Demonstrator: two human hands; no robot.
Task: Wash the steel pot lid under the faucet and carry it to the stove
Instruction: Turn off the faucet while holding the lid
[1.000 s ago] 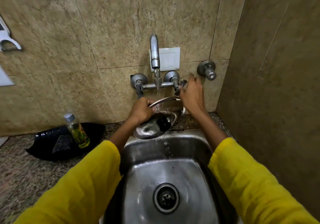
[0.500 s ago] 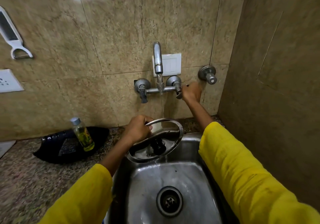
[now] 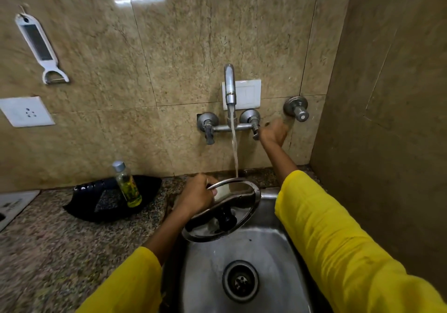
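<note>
While water runs from the faucet (image 3: 229, 87), our left hand (image 3: 197, 196) grips the lid (image 3: 227, 213) rim over the sink (image 3: 266, 252); our right hand (image 3: 273, 132) closes on the tap handle (image 3: 255, 132).

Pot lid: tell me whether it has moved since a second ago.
Yes. The pot lid has dropped away from the faucet toward the sink, held by the left hand.

The person wore loose, bright yellow fabric sleeves (image 3: 338, 240) on both arms, softly creased, with faint dark smudges on the right one. Each sleeve ended short of the wrist, leaving the forearms and both hands bare, without rings or bangles.
</note>
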